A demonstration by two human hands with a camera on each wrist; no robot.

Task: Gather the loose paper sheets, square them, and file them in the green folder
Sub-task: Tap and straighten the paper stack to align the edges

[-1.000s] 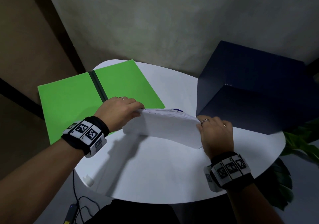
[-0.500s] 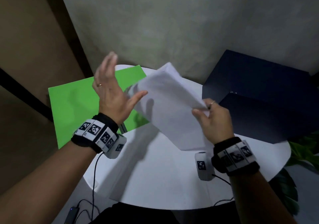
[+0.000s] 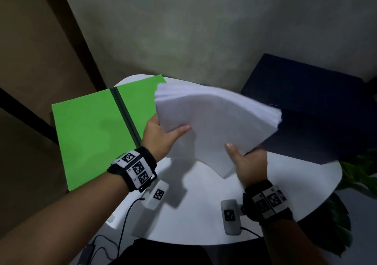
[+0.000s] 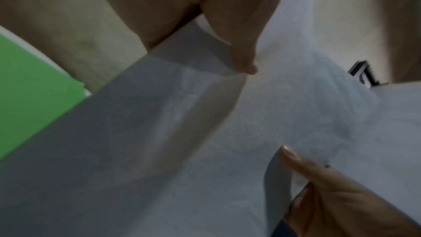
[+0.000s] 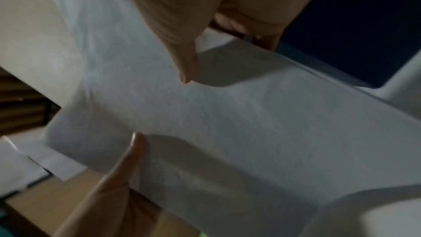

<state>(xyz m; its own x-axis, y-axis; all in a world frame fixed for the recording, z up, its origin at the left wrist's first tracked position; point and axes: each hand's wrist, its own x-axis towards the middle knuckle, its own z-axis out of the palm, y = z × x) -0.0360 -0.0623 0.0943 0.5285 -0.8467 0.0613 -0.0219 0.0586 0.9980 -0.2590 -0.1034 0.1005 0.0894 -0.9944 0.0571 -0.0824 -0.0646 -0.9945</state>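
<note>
Holding the paper stack [image 3: 214,126] above the worktop [image 3: 204,203], both hands grasp it from opposite sides. The left hand [image 3: 161,136] pinches the stack's left edge: the thumb lies on the top sheet, and the fingers are hidden beneath the paper. The right hand [image 3: 247,164] grips the near right edge in the same manner, thumb on top and pointing away from the person, fingers under the stack. In the left wrist view, the left thumb [image 4: 237,42] presses the upper face of the paper stack [image 4: 227,132], and the right hand [image 4: 330,195] shows at the lower right. In the right wrist view, the right thumb [image 5: 184,57] rests on the paper stack [image 5: 227,114], and the left hand [image 5: 114,186] shows at the lower left.

The stack is tilted, with its far edges raised and its near corner lowest. That corner hangs clear of the white worktop. The sheet edges along the far side are fanned and not flush. Both wrist views are blurred.

The green folder [image 3: 89,134] lies open and flat on the left part of the worktop, with its dark spine running front to back and its left cover overhanging the edge. The stack overlaps the folder's right cover in the head view but does not rest on it.

A dark blue box [image 3: 316,111] stands at the right rear. Green plant leaves [image 3: 357,175] show past the right edge.
</note>
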